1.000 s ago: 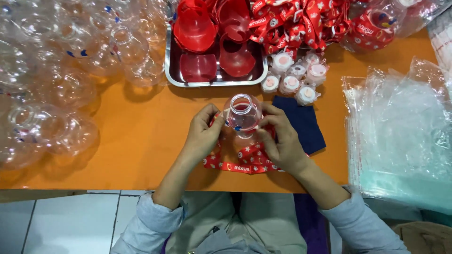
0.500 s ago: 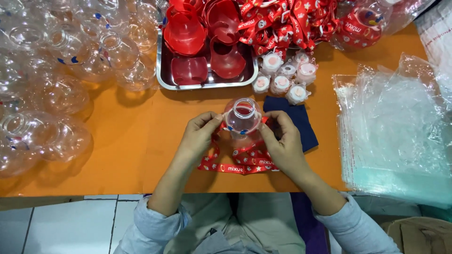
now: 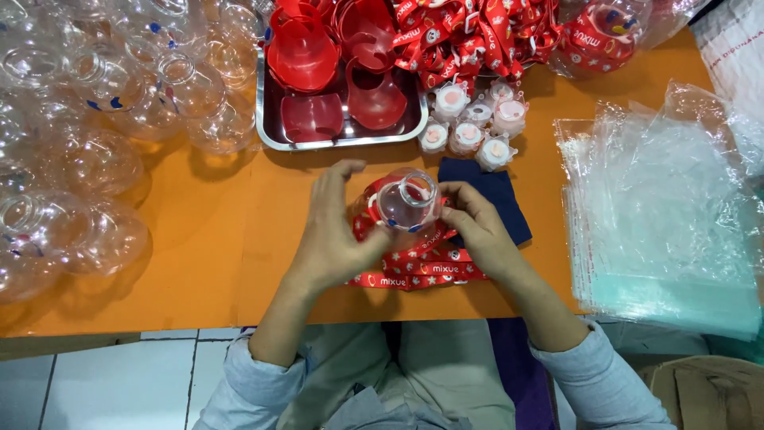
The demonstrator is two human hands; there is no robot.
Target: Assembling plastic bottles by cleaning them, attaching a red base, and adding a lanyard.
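Left hand (image 3: 338,231) has opened since half a second ago, fingers now spread beside the clear round bottle (image 3: 406,201) instead of pinching it. Right hand (image 3: 476,231) grips the bottle's right side. Bottle sits between both hands, mouth up, above the red strap (image 3: 418,267) on the orange table (image 3: 199,263). Right hand nearer.

1. Both forearms are extended forward from the bottom of the view and angled inward toward each other, with light sleeves pushed back to the elbows.
2. The left hand (image 3: 334,235) is held palm-down, wrist slightly raised; its fingers are spread and curved, the thumb pointed toward the other hand.
3. The right hand (image 3: 477,231) is curled, fingers bent inward in a pinching grasp.
4. The two hands are kept close together, not touching.
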